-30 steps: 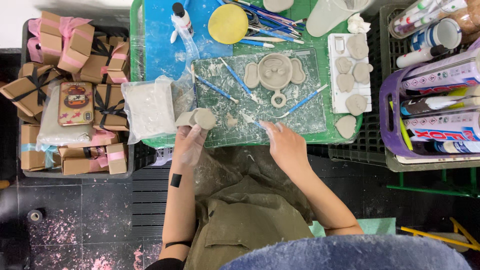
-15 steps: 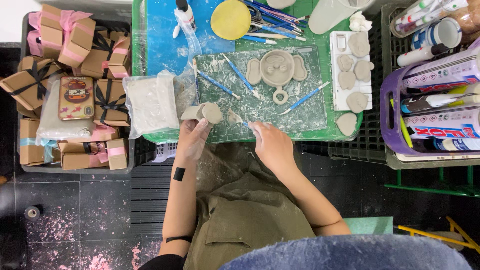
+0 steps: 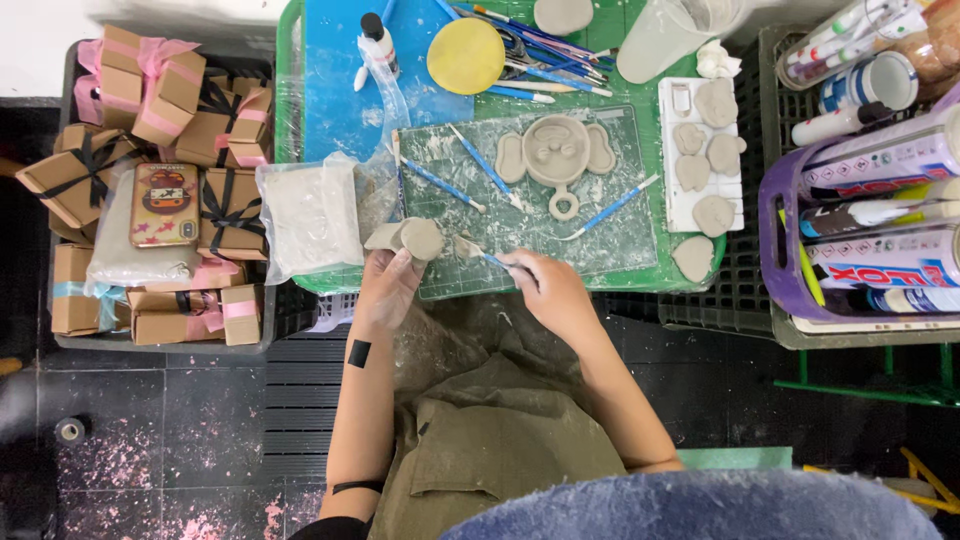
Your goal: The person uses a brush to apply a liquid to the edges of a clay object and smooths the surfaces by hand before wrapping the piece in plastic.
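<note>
The left hand (image 3: 385,290) clamps a grey clay lump (image 3: 408,238) at the cutting mat's (image 3: 600,235) near edge, while the right hand (image 3: 550,290), fingers pinched on a blue modelling tool (image 3: 488,258) (tip pointing left), sits just right of it.

Green surface (image 3: 300,120) up top, blue sheet (image 3: 335,90) across its left, clay-dusted cutting mat (image 3: 600,240) in the middle, yellow disc (image 3: 466,55) behind, bagged clay (image 3: 312,215) at left, white tray (image 3: 672,205) of clay shapes at right
</note>
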